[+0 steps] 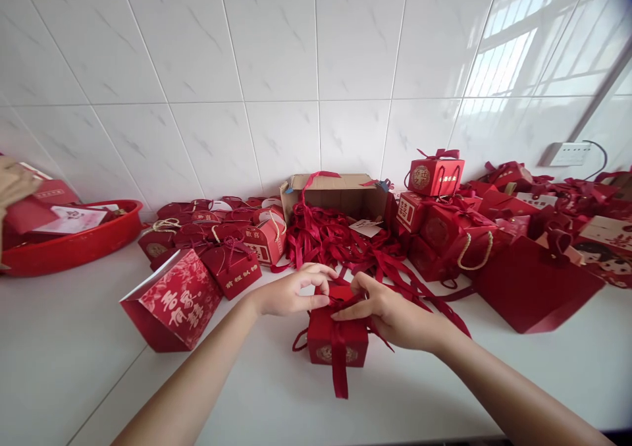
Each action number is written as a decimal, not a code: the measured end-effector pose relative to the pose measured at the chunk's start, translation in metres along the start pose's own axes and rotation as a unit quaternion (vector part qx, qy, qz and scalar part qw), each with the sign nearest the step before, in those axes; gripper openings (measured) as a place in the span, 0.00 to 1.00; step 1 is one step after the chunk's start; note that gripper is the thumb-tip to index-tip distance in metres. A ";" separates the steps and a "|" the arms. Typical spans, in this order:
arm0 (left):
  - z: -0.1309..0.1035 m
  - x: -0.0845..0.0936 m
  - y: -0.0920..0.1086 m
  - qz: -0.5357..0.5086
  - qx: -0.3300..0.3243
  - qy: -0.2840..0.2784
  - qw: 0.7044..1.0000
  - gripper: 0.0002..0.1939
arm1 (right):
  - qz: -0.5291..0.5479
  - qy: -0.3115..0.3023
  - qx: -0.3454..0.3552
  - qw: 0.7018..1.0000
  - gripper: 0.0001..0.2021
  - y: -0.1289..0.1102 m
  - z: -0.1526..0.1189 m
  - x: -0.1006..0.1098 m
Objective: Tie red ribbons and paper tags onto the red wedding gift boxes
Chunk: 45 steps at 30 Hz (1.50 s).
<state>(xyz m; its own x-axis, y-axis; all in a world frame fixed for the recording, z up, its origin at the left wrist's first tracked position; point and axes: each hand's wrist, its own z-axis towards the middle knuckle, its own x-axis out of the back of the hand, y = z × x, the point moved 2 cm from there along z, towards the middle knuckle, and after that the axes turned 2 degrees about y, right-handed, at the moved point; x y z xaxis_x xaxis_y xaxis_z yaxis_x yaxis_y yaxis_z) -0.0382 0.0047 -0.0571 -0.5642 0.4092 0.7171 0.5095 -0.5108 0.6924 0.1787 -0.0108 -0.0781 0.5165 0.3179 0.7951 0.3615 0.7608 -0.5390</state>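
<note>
A small red gift box with a gold round emblem on its front stands on the white table before me. Dark red ribbon runs across its top and hangs down the front past the base. My left hand pinches the ribbon over the box's top from the left. From the right, the bent fingers of my right hand close on the ribbon at the same spot, its index finger lying over the lid. The fingers partly hide the crossing of the ribbon. A cord handle loops out at the box's left side.
Behind the box, a cardboard carton spills a heap of loose red ribbons. Red gift boxes crowd the left, with stacked boxes and a large red box right. A red basin stands far left.
</note>
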 end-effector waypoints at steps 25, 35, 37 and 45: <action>0.010 -0.045 0.005 -0.173 0.079 0.232 0.954 0.16 | 0.169 0.238 -0.079 0.953 0.07 0.010 0.008 0.001; 0.010 -0.042 -0.003 -0.173 0.068 0.199 0.962 0.13 | 0.218 0.244 -0.082 0.941 0.03 0.026 0.004 0.003; 0.010 -0.042 -0.003 -0.171 0.067 0.195 0.963 0.10 | 0.237 0.220 -0.077 0.943 0.04 0.027 0.003 0.003; 0.006 -0.044 -0.003 -0.179 0.071 0.186 0.964 0.10 | 0.174 0.177 -0.150 0.957 0.14 0.027 0.003 0.004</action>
<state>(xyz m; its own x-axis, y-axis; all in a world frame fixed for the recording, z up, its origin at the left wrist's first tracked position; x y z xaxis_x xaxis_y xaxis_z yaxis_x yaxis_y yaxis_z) -0.0112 -0.0074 -0.0898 -0.9005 0.2284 0.3700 0.3071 -0.2681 0.9131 0.1885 0.0124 -0.0886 0.8575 0.2702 0.4379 0.2995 0.4300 -0.8517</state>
